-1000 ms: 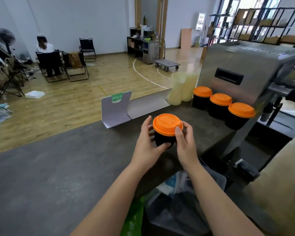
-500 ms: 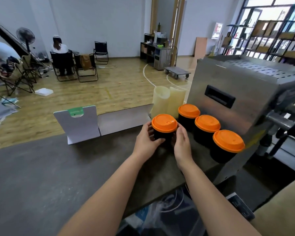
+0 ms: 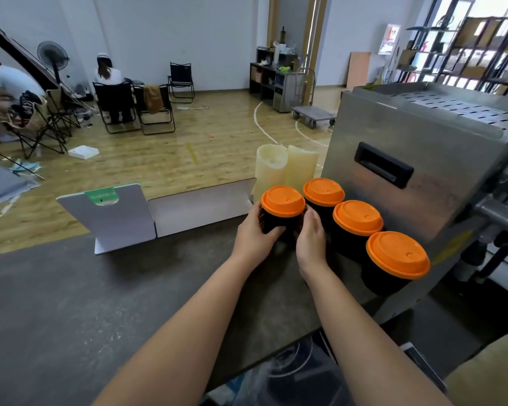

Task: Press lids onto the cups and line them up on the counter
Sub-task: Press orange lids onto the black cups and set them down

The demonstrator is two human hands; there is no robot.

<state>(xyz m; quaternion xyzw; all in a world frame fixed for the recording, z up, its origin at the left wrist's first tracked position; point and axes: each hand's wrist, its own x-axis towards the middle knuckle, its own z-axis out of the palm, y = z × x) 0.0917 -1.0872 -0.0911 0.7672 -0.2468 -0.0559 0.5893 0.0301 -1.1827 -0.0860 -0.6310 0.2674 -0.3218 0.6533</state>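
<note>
Dark grey stone surface is seen from the head view, with a steel machine at the right. A black paper cup with an orange plastic lid is held at the far left end of the row, with the fingers of the left hand and right hand curled round its sides. Three other lidded black cups are lined up beside the machine. All four lids appear pressed on; only release seems left.

Both forearms reach forward; left hand and right hand face each other, fingers curled inward.
</note>
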